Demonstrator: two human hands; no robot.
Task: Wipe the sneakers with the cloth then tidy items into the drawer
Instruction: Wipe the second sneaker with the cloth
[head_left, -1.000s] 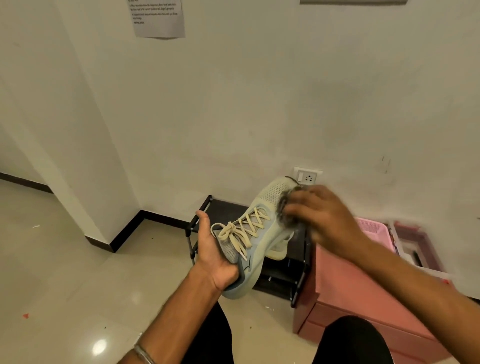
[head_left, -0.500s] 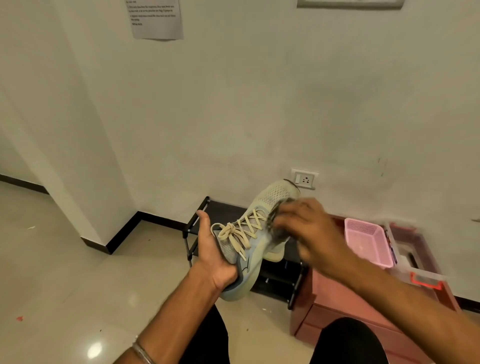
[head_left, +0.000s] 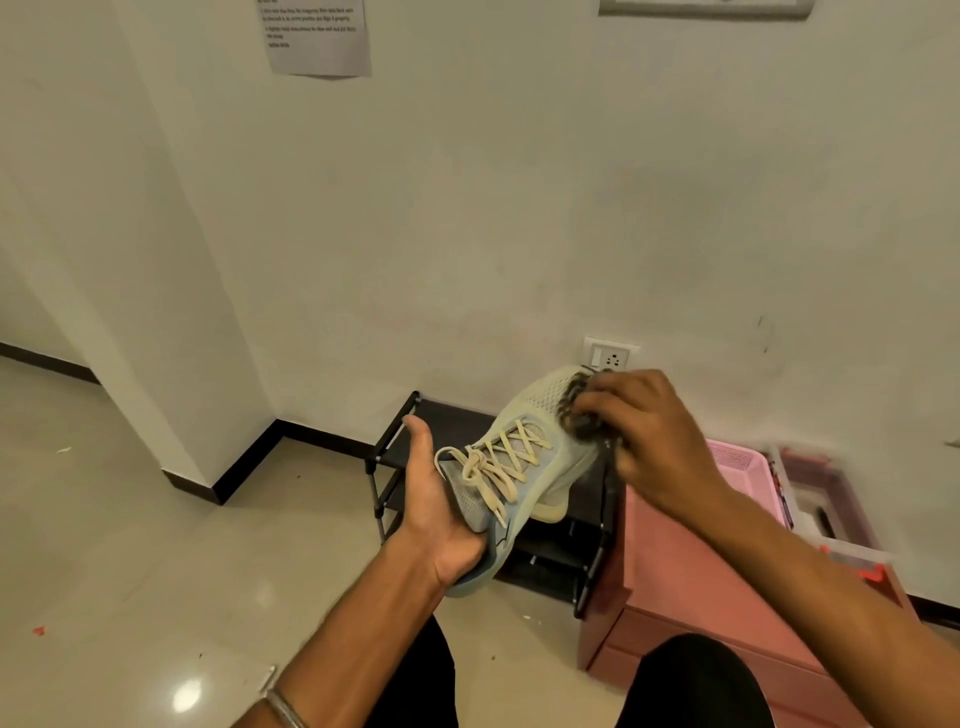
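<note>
Right hand (head_left: 652, 441) presses bunched dark cloth (head_left: 582, 415) onto toe of pale mesh sneaker (head_left: 519, 467), heel cupped in left hand (head_left: 436, 499), above black shoe rack (head_left: 395, 447); wiping step underway; next likely stroke along side; pink drawer unit (head_left: 691, 587) beside

The right hand (head_left: 649, 441) has slid the cloth (head_left: 579, 415) from midfoot back up to the sneaker (head_left: 519, 467) toe.

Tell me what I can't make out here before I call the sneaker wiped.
Head view only:
- Cloth: mostly covered by right hand.
- Sneaker sole and far side: turned away; heel hidden by left hand.
- Clear bin contents: blurred.
- Wall notice: text too small, top cut off.
</note>
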